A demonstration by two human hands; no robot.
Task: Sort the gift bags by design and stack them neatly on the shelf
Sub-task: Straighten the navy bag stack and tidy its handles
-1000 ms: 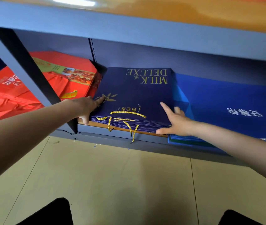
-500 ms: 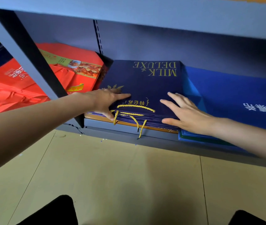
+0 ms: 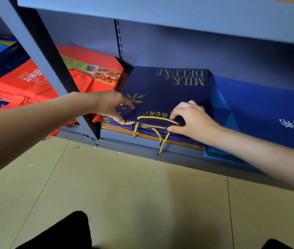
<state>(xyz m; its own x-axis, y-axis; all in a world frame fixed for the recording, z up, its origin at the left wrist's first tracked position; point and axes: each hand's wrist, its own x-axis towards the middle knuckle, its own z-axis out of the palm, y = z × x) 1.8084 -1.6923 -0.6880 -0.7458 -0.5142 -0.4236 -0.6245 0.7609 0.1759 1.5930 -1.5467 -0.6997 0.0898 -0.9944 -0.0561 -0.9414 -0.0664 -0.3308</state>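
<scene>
A stack of navy gift bags (image 3: 167,94) printed "MILK DELUXE" in gold lies flat on the low shelf (image 3: 142,147), and its yellow cord handles (image 3: 158,119) hang over the front edge. My left hand (image 3: 113,106) touches the stack's front left corner, index finger straight on top and thumb against the front edge. My right hand (image 3: 192,119) grips the stack's front edge near the handles, with fingers curled on top and thumb at the edge. A brown bag (image 3: 117,129) shows beneath the navy stack.
Red gift bags (image 3: 90,72) are piled left of the navy stack, and more red ones (image 3: 22,83) lie beyond the slanted shelf post (image 3: 40,56). Bright blue bags (image 3: 268,108) lie to the right. An upper shelf board (image 3: 160,8) hangs overhead. Beige tiled floor (image 3: 124,186) lies below.
Both hands slid toward the stack's front edge. My right hand's fingers went from flat on the top bag to curled around the edge. The view moved closer.
</scene>
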